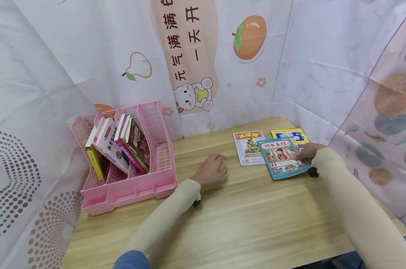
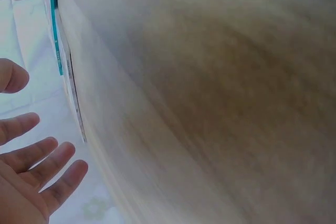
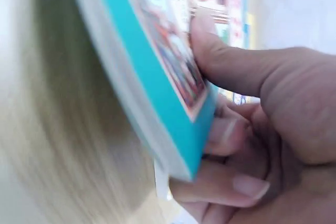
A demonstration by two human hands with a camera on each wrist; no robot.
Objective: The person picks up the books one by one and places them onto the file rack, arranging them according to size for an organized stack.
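Observation:
My right hand (image 1: 308, 150) grips the right edge of a teal-bordered comic-style book (image 1: 279, 158). In the right wrist view the thumb (image 3: 226, 61) lies on the cover of this teal book (image 3: 173, 114), with fingers curled beneath it. The book overlaps a yellow book (image 1: 290, 135) and a white-bordered booklet (image 1: 248, 147) in the head view. My left hand (image 1: 211, 170) is over the middle of the table, between the pink rack and the booklet. Its fingers (image 2: 52, 169) are spread and relaxed, holding nothing.
On the left of the wooden table (image 1: 243, 220) stands a pink book rack (image 1: 129, 196) with slots. Several books (image 1: 110, 138) lean in it, and its right slot (image 1: 162, 155) holds none. Printed cloth (image 1: 223, 93) hangs behind and at both sides.

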